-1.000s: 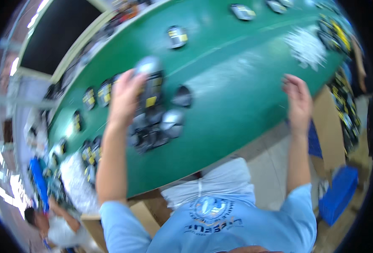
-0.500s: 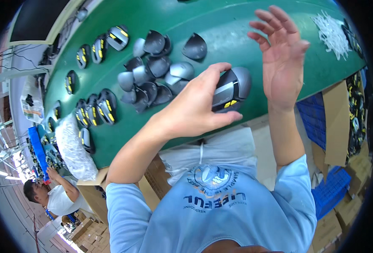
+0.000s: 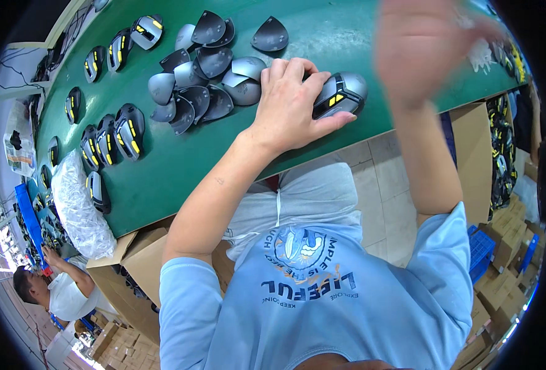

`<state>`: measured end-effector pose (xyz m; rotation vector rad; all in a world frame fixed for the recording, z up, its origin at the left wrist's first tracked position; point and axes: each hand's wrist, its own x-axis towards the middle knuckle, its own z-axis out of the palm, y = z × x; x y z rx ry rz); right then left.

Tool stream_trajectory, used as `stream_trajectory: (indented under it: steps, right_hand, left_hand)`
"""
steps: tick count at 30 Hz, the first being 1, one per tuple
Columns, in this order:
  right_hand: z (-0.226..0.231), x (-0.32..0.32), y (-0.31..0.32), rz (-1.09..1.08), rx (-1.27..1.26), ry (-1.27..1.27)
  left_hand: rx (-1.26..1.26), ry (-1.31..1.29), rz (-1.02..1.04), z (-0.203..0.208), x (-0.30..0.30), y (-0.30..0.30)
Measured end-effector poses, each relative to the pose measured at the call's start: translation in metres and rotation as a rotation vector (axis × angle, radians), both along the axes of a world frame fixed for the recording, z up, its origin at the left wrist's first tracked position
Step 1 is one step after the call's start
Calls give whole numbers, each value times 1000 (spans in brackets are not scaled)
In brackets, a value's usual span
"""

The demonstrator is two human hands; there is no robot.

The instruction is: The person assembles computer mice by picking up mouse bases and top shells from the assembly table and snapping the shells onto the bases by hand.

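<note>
My left hand (image 3: pixel 290 102) is wrapped round a black and grey computer mouse with yellow strips (image 3: pixel 342 97), keeping it on the green table with the thumb along its near side. My right hand (image 3: pixel 418 52) is raised over the right part of the table, smeared by motion and cut by the upper edge, so its fingers cannot be read. Close to it lies a heap of small white plastic pieces (image 3: pixel 482 57), mostly hidden behind the hand. Left of my left hand, curved grey shell covers (image 3: pixel 214 60) lie in a loose pile, with one black cover (image 3: pixel 270 34) apart from them.
Several similar mice (image 3: pixel 128 131) stand in rows on the left of the green table (image 3: pixel 180 179). A clear plastic bag (image 3: pixel 82 209) lies at its left edge. Cardboard boxes (image 3: pixel 472 154) flank me, one beside many mice. At far left a co-worker (image 3: pixel 69 295) reaches toward a blue strip.
My right hand has swung up and turned, becoming blurred over the table's right side. My left hand still holds the mouse, now turned slightly. The whole view has shifted a little.
</note>
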<state>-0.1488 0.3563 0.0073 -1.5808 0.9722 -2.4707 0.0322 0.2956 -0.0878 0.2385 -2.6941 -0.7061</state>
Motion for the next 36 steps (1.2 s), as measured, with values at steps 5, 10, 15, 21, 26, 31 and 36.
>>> stream_trajectory:
  steps: [5,10,15,21,26,31,36]
  right_hand:
    - [-28,23,-13,-274,439,300]
    - [42,13,3,-245,418,133]
    - [-15,-34,78,-288,555,-5]
    - [-75,-66,150,-661,799,28]
    - [-99,-181,206,-1297,857,220]
    - [-113,-276,250,-1466,1022,346]
    - [-112,-310,211,-1425,1452,404]
  left_hand:
    - [16,39,3,-2,-5,2]
    - [-46,2,27,22,7,-6]
    - [-37,33,-88,53,-6,-10]
    - [286,139,425,92,10,-205]
    - [-228,-230,726,41,-2,-353]
    - [-230,93,326,75,-57,-285]
    - [-290,26,-76,94,-101,-174]
